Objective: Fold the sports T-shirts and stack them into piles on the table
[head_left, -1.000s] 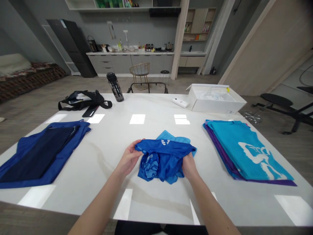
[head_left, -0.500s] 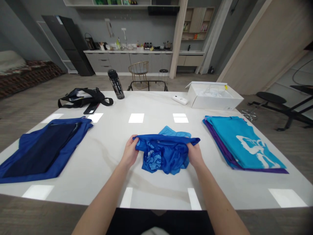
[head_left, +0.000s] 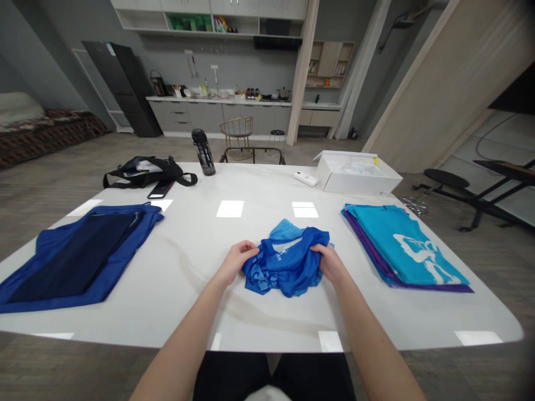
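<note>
A crumpled blue garment (head_left: 288, 262) lies bunched on the white table in front of me, with lighter blue swirls on its left side and small white lettering near the top. My left hand (head_left: 239, 259) pinches its left edge between thumb and fingers. At its upper right edge, my right hand (head_left: 328, 260) grips the cloth, with some fingers hidden behind it. A light blue part (head_left: 285, 228) sticks out behind the bunch; whether it belongs to the same garment I cannot tell.
Folded navy and blue clothes (head_left: 83, 256) lie at the left. Turquoise and purple folded shirts (head_left: 405, 245) are stacked at the right. Along the far side stand a black bag (head_left: 144, 171), a phone (head_left: 160, 189), a dark bottle (head_left: 203, 153), a white device (head_left: 305, 179) and a white box (head_left: 358, 174).
The garment's upper edge, stretched straight between my hands before, is now slack and lower, and its white lettering shows. My hands have come closer together, and the view has tilted up a little.
</note>
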Demonstrator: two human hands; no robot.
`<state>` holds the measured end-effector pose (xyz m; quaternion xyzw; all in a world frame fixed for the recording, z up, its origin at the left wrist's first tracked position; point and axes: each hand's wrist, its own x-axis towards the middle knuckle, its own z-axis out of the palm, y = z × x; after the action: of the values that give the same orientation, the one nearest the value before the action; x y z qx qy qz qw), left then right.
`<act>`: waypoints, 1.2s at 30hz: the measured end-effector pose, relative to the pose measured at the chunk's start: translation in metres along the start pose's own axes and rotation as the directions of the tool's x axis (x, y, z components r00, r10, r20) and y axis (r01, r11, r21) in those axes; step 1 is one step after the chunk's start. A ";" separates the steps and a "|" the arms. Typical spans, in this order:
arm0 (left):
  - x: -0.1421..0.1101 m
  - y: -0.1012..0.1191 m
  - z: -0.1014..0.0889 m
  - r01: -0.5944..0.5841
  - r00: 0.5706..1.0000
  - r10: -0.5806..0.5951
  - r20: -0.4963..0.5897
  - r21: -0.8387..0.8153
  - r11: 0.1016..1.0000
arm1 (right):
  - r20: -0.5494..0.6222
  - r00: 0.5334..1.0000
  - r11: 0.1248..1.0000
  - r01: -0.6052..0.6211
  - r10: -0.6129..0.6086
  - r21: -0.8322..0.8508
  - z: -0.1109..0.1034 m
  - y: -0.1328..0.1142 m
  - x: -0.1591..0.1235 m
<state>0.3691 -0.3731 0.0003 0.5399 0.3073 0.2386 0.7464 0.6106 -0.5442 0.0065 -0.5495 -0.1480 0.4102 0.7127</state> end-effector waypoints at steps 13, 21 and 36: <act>-0.006 0.014 0.001 -0.058 0.992 0.020 -0.125 -0.315 0.947 | 0.006 0.997 0.990 0.082 -0.082 -0.112 -0.001 -0.010 -0.002; -0.004 0.017 -0.003 -0.174 0.976 0.160 -0.145 -0.090 0.981 | 0.226 0.973 0.926 0.134 -0.055 -0.353 -0.014 -0.016 0.000; -0.028 0.054 0.013 -0.448 0.814 0.456 -0.358 0.111 0.887 | 0.135 0.973 0.844 0.231 -0.188 -0.484 -0.013 -0.033 -0.024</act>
<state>0.3573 -0.3851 0.0600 0.5495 0.3094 0.5043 0.5899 0.6180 -0.5729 0.0375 -0.6773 -0.3367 0.3002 0.5812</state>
